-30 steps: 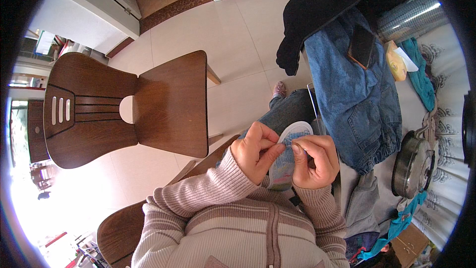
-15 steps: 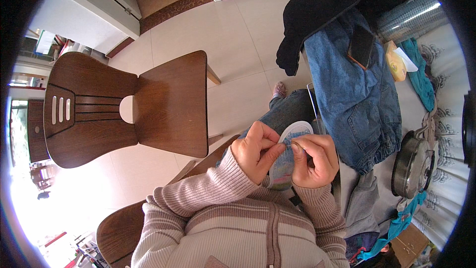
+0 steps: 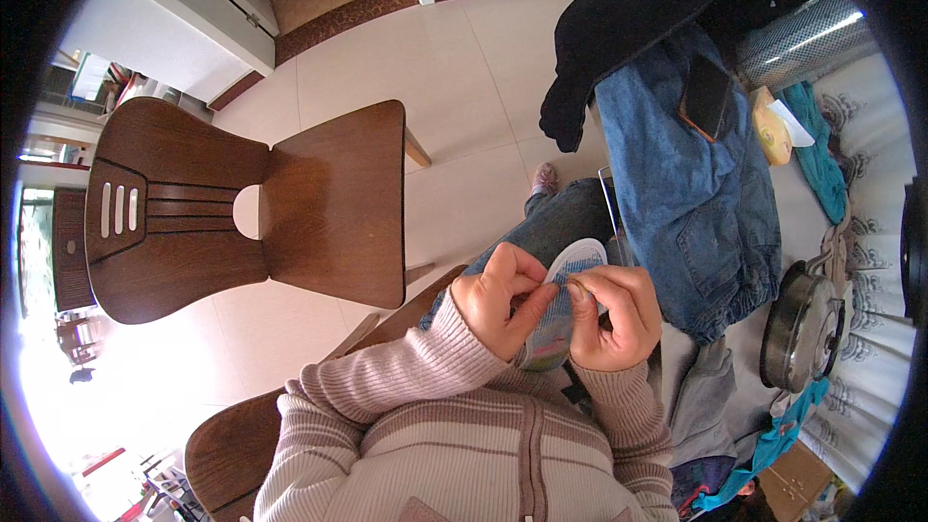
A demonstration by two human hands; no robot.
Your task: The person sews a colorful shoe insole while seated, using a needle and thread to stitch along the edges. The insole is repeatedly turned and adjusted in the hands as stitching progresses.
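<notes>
My left hand [image 3: 500, 302] and my right hand [image 3: 617, 317] meet in front of my chest, both closed in a fingertip pinch. Their thumbs and forefingers almost touch; anything between them is too small to make out. Beneath the hands, over my lap, is a rounded white thing with blue print [image 3: 583, 255]. The hands cover much of it, so its kind is unclear. Right of my hands, a pair of blue jeans [image 3: 667, 174] hangs over the table's edge.
A dark phone [image 3: 707, 97] lies on the jeans, beside a black garment [image 3: 619, 39]. Farther right are a yellow packet [image 3: 770, 128], a teal cloth [image 3: 817, 159] and a lidded pot [image 3: 795, 329]. Grey cloth [image 3: 709, 396] lies nearer me. A brown wooden chair [image 3: 333, 203] stands left.
Both hands keep their pinch and have barely moved. The rounded white thing sits slightly lower in view; otherwise only the view has shifted a little.
</notes>
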